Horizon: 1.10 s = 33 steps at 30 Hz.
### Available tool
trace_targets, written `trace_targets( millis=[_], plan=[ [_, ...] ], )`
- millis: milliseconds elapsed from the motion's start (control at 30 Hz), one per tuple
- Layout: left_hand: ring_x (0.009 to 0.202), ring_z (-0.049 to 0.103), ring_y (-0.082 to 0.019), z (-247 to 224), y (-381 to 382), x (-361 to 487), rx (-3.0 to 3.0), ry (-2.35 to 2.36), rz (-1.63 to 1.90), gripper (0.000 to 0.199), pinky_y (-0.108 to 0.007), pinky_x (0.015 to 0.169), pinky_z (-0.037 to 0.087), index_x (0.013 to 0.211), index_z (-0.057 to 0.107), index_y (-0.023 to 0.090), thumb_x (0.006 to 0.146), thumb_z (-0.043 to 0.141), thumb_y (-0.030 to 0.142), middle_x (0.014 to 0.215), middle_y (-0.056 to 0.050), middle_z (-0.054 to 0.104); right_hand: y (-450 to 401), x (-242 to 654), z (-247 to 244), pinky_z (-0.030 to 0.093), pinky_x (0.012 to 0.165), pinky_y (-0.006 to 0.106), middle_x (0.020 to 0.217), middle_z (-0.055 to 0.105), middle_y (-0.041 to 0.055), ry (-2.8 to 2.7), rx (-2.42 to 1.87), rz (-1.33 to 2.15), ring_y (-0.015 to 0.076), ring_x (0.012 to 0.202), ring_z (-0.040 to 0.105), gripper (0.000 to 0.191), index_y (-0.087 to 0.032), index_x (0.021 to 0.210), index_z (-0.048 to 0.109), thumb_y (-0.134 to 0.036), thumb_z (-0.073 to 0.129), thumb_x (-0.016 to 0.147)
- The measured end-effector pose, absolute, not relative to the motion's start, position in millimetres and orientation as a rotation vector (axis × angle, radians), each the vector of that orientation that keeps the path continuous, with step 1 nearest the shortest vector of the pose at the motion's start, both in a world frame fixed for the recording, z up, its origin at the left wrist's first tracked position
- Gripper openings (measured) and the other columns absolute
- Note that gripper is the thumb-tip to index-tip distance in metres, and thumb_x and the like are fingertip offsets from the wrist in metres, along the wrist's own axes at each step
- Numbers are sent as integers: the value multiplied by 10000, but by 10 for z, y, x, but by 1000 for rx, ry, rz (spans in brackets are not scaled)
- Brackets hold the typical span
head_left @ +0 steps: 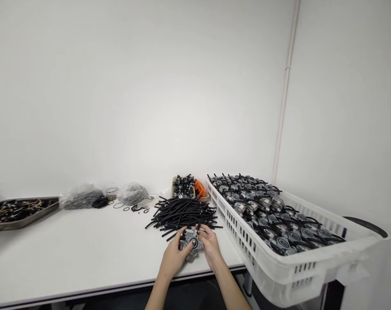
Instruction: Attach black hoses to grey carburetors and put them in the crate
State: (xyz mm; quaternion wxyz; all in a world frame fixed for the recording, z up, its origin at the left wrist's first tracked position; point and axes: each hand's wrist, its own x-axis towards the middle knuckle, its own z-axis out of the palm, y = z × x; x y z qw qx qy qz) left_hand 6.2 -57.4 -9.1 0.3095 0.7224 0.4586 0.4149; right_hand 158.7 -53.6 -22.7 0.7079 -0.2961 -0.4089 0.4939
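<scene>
- Between the two hands, at the front edge of the white table: grey metal part with a round ringed opening, raised just clear of the tabletop or resting at its edge; which of the two cannot be told.
- At the part's left side: left hand, clasping it, thumb laid across the front and fingers behind.
- At the part's right side: right hand, thumb and fingers pinching its upper right edge beside a dark stub; whether the stub is a separate piece cannot be told.
- Just beyond the grip: loose pile of black tubes, lying crosswise over one another.
- Behind that pile: yellowish bin of small black and metal fittings, with an orange container beside it.
- Right of the grip: white slotted basket, holding rows of similar metal parts with black tubes among them.
- Left of the grip and farther back: two clear bags, scattered thin rings and a black bundle.
- Far left: metal tray heaped with slender pieces.
</scene>
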Motion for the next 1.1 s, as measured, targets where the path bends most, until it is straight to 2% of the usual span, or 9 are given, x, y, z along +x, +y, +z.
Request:
trace_targets(
  millis=[233, 600, 833, 1100],
  plan=[
    [1092, 618, -248, -86, -569, 55, 1924, 1150, 1122, 590, -360, 946, 455, 1307, 482, 206, 782, 574, 458, 1217, -96, 655, -591, 1591, -198, 473, 874, 383, 916, 742, 94, -907, -643, 1113, 244, 895, 682, 384, -200, 973, 688, -348, 805, 638],
    [1096, 610, -254, -101, -552, 40, 1938, 1091, 1118, 551, -378, 952, 441, 1313, 461, 197, 833, 527, 460, 1228, -104, 641, -616, 1599, -179, 458, 894, 368, 920, 743, 89, -907, -633, 1108, 242, 935, 671, 375, -187, 972, 704, -341, 796, 643],
    [1070, 612, -264, -134, -520, 40, 1876, 1017, 1185, 536, -398, 949, 438, 1290, 492, 201, 825, 562, 458, 1213, -110, 645, -613, 1594, -179, 450, 917, 382, 929, 744, 89, -929, -633, 1093, 231, 906, 673, 365, -200, 970, 713, -380, 790, 662],
    [1078, 589, -276, -165, -464, 25, 1771, 987, 1162, 621, -395, 946, 426, 1331, 472, 192, 796, 617, 473, 1205, -124, 636, -613, 1597, -187, 448, 930, 388, 945, 745, 93, -946, -614, 1102, 231, 918, 673, 370, -203, 986, 709, -382, 789, 672]
  ],
)
